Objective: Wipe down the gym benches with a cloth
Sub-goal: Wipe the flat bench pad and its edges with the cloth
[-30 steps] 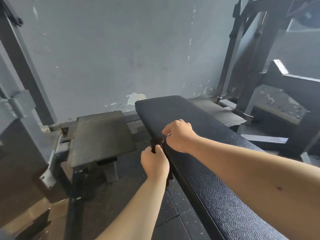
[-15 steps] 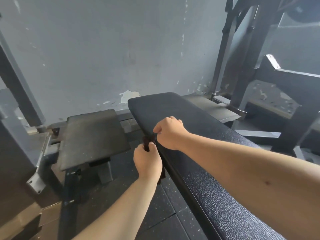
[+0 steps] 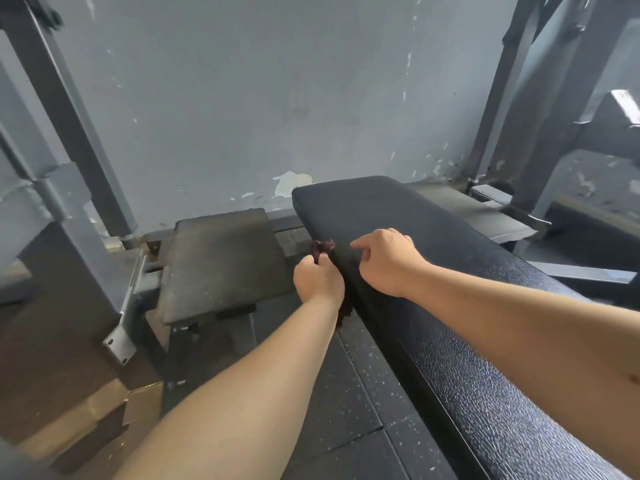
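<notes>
Grip, left hand (image 3: 318, 284): closed round dark cloth (image 3: 322, 247) at gym bench (image 3: 450, 306) edge.
Grip, right hand (image 3: 388, 263): loosely bent, empty.
Progress: judged early; most of it left to wipe.

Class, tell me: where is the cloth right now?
In the head view, the dark cloth is near centre, held by the left hand against the left edge of the long black bench, just left of the right hand.

Dim bluish daylight from right, soft shadows, wide-angle bending at edges
</notes>
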Available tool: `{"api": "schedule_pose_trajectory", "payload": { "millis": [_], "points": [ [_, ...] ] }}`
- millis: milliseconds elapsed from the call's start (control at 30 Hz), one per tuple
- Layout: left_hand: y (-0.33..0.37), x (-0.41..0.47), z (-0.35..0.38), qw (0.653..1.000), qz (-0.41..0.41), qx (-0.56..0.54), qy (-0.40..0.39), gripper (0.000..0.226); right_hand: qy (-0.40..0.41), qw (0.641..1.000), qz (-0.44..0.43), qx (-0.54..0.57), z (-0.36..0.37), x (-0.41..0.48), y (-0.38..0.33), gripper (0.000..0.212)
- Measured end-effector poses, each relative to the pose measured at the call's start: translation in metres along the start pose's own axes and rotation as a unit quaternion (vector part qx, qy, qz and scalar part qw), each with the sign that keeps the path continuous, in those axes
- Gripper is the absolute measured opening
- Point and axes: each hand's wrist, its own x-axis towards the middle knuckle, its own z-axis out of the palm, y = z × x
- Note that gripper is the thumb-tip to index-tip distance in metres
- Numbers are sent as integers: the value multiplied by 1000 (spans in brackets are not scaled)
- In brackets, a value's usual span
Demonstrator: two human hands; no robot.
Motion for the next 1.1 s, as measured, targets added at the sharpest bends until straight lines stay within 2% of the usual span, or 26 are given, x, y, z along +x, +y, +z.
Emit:
{"api": "schedule_pose_trajectory", "payload": {
  "millis": [167, 367, 500, 667, 833, 967, 1100],
  "points": [
    [-22, -34, 3, 999, -7, -40, -1, 27, -4, 1000, -4, 1, 0, 2, 2, 50],
    [-38, -81, -7, 1000, 6, 14, -25, 22, -10, 1000, -16, 5, 2, 6, -13, 43],
    [-34, -61, -2, 1000, 9, 14, -14, 23, -3, 1000, -21, 19, 5, 10, -13, 44],
    [-23, -21, 10, 999, -27, -24, 24, 26, 11, 999, -4, 49, 8, 18, 2, 44],
    [-29, -61, 2, 998, -40, -44, 9, 22, 16, 996, 23, 84, 4, 11, 14, 40],
    [-32, -114, -10, 999, -24, 21, 5, 19, 1, 992, 46, 115, -2, -1, 6, 40],
    [-28, -111, -11, 999, -31, 30, 9, 25, -5, 991, 53, 121, -6, -22, 3, 40]
  ]
}}
